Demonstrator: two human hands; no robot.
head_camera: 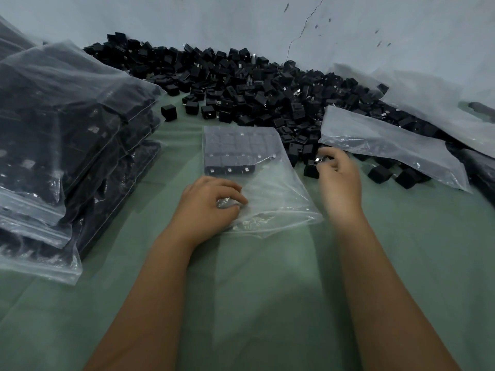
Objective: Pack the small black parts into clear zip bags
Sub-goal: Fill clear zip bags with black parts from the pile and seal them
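A green cloth point(267, 277) is spread over the work surface, from the near edge to the far one. Shallow creases are seen across it, most plainly in its near half. At the far edge it is met by a pale, bluish-white wall point(187, 20). A thin crack point(302, 28) is traced down the wall right of the middle, from the top of the view towards the cloth's far edge. Small dark marks point(377, 30) are scattered on the wall, mostly to the right of the crack. Near the right edge a dark elongated shape point(479, 105) is seen, too blurred to be identified.
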